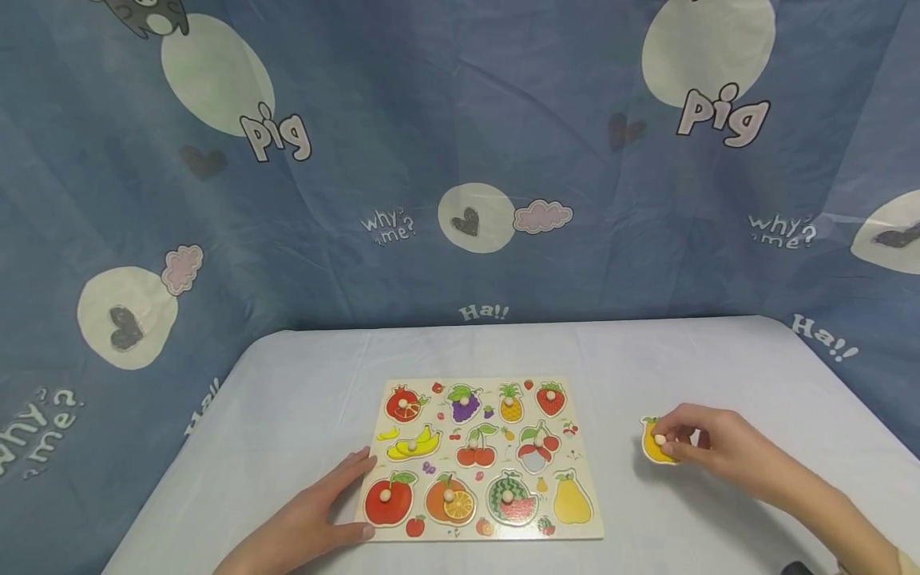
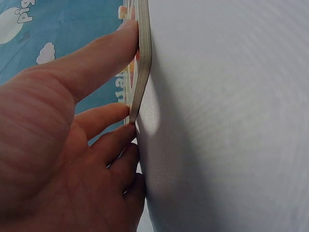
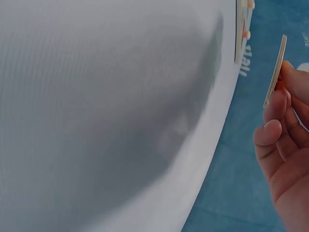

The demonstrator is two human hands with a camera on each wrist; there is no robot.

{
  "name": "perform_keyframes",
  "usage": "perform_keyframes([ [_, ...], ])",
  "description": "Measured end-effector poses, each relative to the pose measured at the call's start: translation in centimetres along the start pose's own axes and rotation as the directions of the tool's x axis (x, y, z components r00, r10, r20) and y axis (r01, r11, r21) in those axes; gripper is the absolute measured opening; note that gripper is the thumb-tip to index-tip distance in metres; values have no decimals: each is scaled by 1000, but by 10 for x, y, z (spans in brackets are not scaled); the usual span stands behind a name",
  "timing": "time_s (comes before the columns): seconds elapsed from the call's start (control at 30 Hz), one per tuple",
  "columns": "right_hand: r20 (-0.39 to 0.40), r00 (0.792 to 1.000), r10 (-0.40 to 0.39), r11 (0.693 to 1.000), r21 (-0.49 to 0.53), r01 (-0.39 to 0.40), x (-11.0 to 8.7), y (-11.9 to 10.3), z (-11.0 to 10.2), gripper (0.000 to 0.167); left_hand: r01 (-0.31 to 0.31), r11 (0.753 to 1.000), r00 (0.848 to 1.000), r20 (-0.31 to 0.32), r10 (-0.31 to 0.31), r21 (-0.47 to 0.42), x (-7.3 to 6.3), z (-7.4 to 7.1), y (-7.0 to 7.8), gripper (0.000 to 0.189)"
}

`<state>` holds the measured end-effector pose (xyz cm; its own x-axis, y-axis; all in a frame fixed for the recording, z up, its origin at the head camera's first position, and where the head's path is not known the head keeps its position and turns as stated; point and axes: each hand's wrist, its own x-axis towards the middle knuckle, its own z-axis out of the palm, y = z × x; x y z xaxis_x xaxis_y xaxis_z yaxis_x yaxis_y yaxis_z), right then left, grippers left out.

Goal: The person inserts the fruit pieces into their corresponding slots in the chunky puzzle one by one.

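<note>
A wooden fruit puzzle board (image 1: 481, 479) lies flat on the white table, its pictured pieces topped with small round knobs. The yellow pear shape (image 1: 573, 499) at its near right corner shows no knob. My left hand (image 1: 309, 511) rests at the board's left edge, thumb and fingertips touching it with the fingers fairly straight. Out to the right of the board, my right hand (image 1: 726, 447) pinches the knob of a yellow fruit puzzle piece (image 1: 656, 449) with green at its top. In the right wrist view this thin piece (image 3: 275, 72) is seen edge-on, raised off the table.
The white cloth-covered table (image 1: 316, 383) extends on both sides of the board. Behind it hangs a blue printed curtain (image 1: 402, 271). A small dark object (image 1: 796, 569) shows at the bottom edge near the right forearm.
</note>
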<state>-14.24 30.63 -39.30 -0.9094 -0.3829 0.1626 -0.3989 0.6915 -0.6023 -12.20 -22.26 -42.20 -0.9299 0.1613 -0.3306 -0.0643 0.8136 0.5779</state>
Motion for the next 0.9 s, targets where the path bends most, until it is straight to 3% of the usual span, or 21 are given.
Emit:
perform_keyframes([
  [0.33,73,997,-7,1000,5,7,2,-11,5,17,-14,1000,1000,-4,14,8,2,2,-2,95],
  [0.9,147,983,-114,992,76,104,6,-33,19,16,-15,1000,1000,0,15,4,1,1,-4,96],
])
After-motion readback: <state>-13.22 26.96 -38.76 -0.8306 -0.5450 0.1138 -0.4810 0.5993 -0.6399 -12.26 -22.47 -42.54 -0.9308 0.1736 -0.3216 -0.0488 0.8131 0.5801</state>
